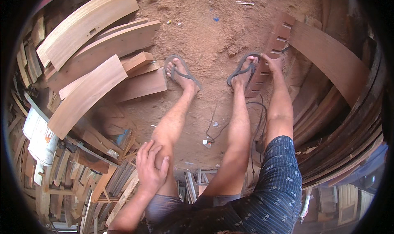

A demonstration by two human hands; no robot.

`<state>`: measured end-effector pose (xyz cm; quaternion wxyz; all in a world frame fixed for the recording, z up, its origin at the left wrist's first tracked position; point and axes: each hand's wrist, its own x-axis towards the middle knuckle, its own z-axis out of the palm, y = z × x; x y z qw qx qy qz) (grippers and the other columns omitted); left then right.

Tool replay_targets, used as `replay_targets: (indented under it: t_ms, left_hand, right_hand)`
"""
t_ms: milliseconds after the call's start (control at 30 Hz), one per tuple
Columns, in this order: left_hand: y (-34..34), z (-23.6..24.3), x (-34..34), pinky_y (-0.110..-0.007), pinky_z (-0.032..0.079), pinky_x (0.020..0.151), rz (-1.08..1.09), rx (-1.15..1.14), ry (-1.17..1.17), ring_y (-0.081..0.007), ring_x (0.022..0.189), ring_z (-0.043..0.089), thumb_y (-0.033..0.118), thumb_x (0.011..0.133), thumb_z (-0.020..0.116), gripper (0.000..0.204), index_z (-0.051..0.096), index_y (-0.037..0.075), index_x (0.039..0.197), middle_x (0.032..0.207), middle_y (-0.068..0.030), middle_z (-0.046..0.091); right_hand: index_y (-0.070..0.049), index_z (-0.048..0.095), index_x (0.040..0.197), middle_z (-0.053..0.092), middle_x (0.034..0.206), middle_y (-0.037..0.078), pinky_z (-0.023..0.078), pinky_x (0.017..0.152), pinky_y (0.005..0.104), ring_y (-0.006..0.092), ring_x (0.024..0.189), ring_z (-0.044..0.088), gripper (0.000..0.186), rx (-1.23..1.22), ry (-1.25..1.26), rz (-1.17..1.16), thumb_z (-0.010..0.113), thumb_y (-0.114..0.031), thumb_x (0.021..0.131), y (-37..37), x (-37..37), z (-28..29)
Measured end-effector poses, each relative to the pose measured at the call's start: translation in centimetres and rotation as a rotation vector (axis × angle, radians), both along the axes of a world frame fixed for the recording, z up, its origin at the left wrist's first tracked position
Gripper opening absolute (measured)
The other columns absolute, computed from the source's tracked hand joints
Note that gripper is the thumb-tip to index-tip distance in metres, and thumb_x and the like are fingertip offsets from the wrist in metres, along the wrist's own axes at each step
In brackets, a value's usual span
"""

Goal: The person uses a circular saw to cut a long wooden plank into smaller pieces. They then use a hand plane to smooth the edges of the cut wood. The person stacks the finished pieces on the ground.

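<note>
No words or numbers are showing legibly; a white container (37, 129) is bearing a reddish mark (48, 139), too blurred to read.

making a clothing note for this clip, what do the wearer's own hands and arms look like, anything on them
The left hand and right hand are ungloved, with no watch or bracelet visible. Both forearms are bare. The right sleeve is short and dark blue, with thin pale stripes and small whitish figures; the left one can't be made out.
</note>
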<state>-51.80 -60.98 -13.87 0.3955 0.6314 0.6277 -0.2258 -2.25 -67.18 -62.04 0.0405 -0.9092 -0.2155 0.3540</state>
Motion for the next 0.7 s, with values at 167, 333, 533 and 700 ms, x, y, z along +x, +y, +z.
replay_targets:
  t_ms: [167, 333, 533, 700]
  left_hand:
    - [0.7, 0.0, 0.4, -0.051, 0.039, 0.110, -0.028, -0.002, 0.005, -0.0423, 0.129, 0.050, 0.021, 0.084, 0.074, 0.039, 0.066, 0.006, 0.119, 0.135, -0.0210, 0.057]
    - [1.1, -0.1, 0.8, -0.052, 0.038, 0.111, -0.024, -0.014, 0.013, -0.0418, 0.130, 0.049, 0.022, 0.083, 0.075, 0.040, 0.066, 0.007, 0.119, 0.135, -0.0193, 0.057]
    - [0.8, 0.0, 1.4, -0.050, 0.038, 0.111, -0.038, -0.033, 0.021, -0.0406, 0.131, 0.050, 0.021, 0.083, 0.075, 0.041, 0.066, 0.008, 0.121, 0.135, -0.0173, 0.058]
    - [-0.3, 0.5, 1.7, -0.051, 0.038, 0.111, -0.053, -0.062, 0.004, -0.0406, 0.131, 0.049, 0.021, 0.083, 0.075, 0.041, 0.066, 0.009, 0.121, 0.135, -0.0168, 0.058]
  right_hand:
    - [0.007, 0.048, 0.138, 0.060, 0.133, 0.023, 0.048, 0.105, 0.0412, 0.0330, 0.123, 0.060, 0.108, 0.112, 0.047, -0.075, 0.097, -0.046, 0.058, 0.6, -2.3, 1.5]
    - [-0.002, 0.064, 0.130, 0.072, 0.117, 0.013, 0.056, 0.091, 0.0379, 0.0231, 0.103, 0.070, 0.066, 0.069, 0.404, -0.178, 0.088, -0.035, 0.078, 2.1, -0.2, 3.5]
    - [0.000, 0.071, 0.119, 0.075, 0.111, 0.010, 0.054, 0.089, 0.0354, 0.0182, 0.102, 0.070, 0.046, 0.127, 0.436, 0.103, 0.082, -0.031, 0.086, 1.3, -1.4, 7.4]
    - [-0.004, 0.073, 0.118, 0.076, 0.112, 0.013, 0.054, 0.090, 0.0372, 0.0248, 0.103, 0.072, 0.047, -0.056, 0.045, 0.259, 0.084, -0.034, 0.083, 4.7, -1.4, 7.1]
